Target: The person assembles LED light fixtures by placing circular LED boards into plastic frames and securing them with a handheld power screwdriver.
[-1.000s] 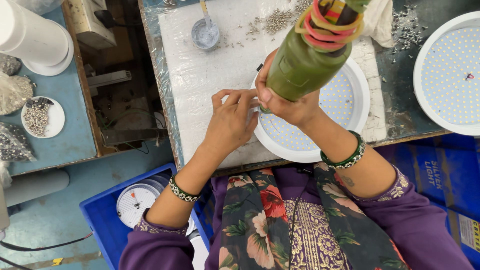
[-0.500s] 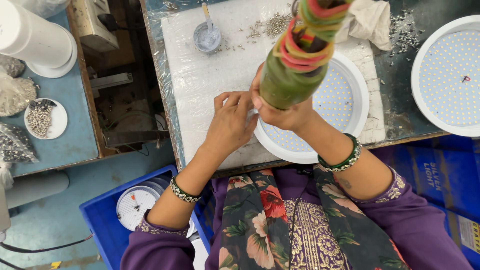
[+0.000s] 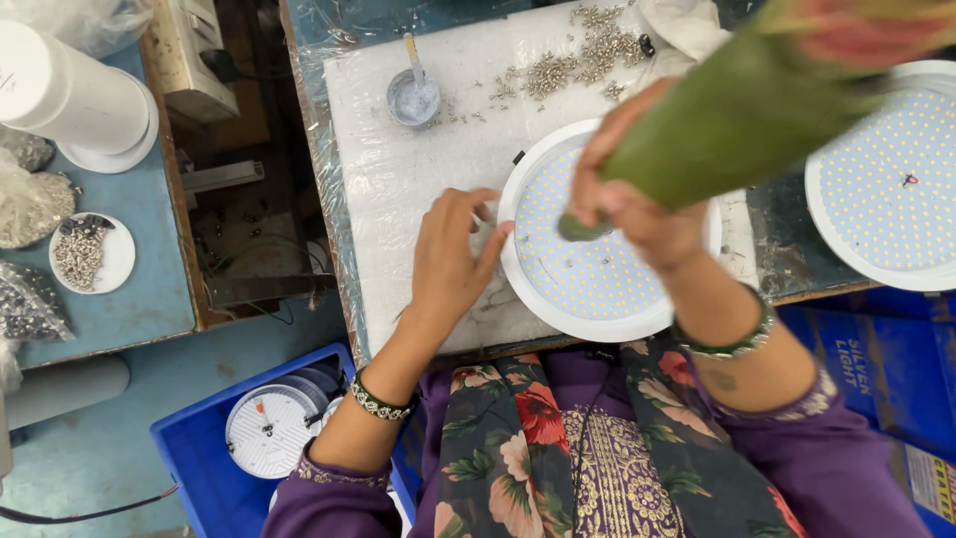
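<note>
— What do we hold? Our right hand (image 3: pixel 637 214) has its grip wrapped around a green, tape-wound power screwdriver (image 3: pixel 737 120), blurred, its tip seemingly touching the round white LED panel (image 3: pixel 597 269).

— And the left? Our left hand (image 3: pixel 448 259) rests fingers loosely spread, holding nothing, at the panel's left rim on the white table (image 3: pixel 398 179). Beyond lie loose screws (image 3: pixel 578 60), a small cup (image 3: pixel 411 98) and a second panel (image 3: pixel 886 179).

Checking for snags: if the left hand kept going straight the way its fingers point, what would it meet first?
Probably the white rim of the round LED panel: the left hand points right, its fingertips already at that rim.
</note>
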